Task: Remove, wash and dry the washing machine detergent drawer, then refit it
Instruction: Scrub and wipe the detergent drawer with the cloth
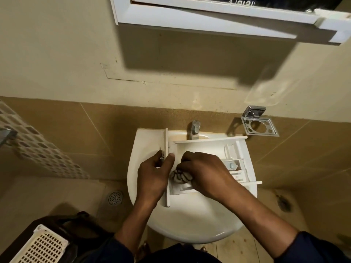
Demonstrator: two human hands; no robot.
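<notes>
The white detergent drawer (235, 149) lies across the white wash basin (190, 221), its front panel to the left and its compartments to the right. My left hand (153, 175) grips the drawer's front panel, thumb on the inner side. My right hand (205, 173) is shut on a bunched white cloth with dark stripes (180, 177), pressed into the drawer's left compartment. A small blue-capped insert (232, 165) shows in the middle compartment beside my right hand.
A chrome tap (194, 130) stands at the back of the basin. A chrome holder (259, 124) hangs on the tiled wall to the right. A white mirror cabinet (218, 18) is overhead. A floor drain (115, 197) and a white perforated basket (41, 245) sit lower left.
</notes>
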